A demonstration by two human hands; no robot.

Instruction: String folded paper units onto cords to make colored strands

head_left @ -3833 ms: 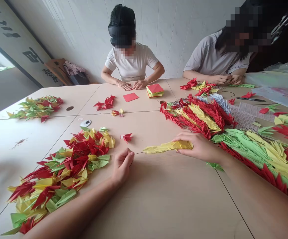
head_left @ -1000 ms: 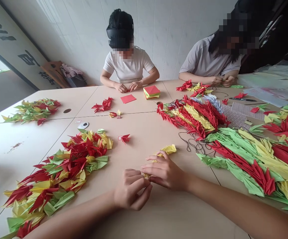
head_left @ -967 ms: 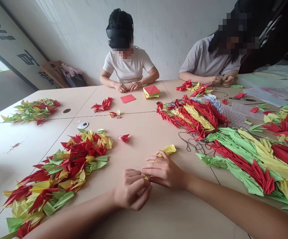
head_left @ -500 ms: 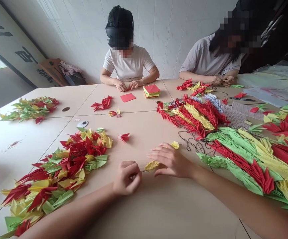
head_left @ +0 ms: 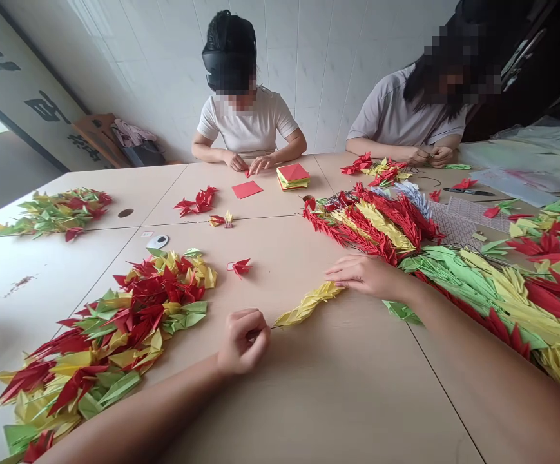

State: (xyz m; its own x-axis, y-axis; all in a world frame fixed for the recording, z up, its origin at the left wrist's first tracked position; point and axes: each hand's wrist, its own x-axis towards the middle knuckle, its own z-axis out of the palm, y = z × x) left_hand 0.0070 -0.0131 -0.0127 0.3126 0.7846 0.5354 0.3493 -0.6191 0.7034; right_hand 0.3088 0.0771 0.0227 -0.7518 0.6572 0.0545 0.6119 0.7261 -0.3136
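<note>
A strand of yellow folded paper cranes (head_left: 309, 303) lies stretched across the beige table (head_left: 337, 399) in front of me. My left hand (head_left: 241, 339) is closed in a pinch on the thin thread or needle at the strand's near end. My right hand (head_left: 367, 276) rests at the strand's far end, fingers pressed down on it. A heap of loose red, yellow and green cranes (head_left: 115, 328) lies to the left of my left hand.
Long strands of red, yellow and green cranes (head_left: 477, 283) cover the table's right side. A single red crane (head_left: 241, 266) lies mid-table. Another crane pile (head_left: 52, 211) sits far left. Two people opposite fold paper near a stack of coloured sheets (head_left: 293, 175).
My hands were close together over the bunched yellow strand. My right hand has moved away to the right and the strand is now drawn out long between both hands.
</note>
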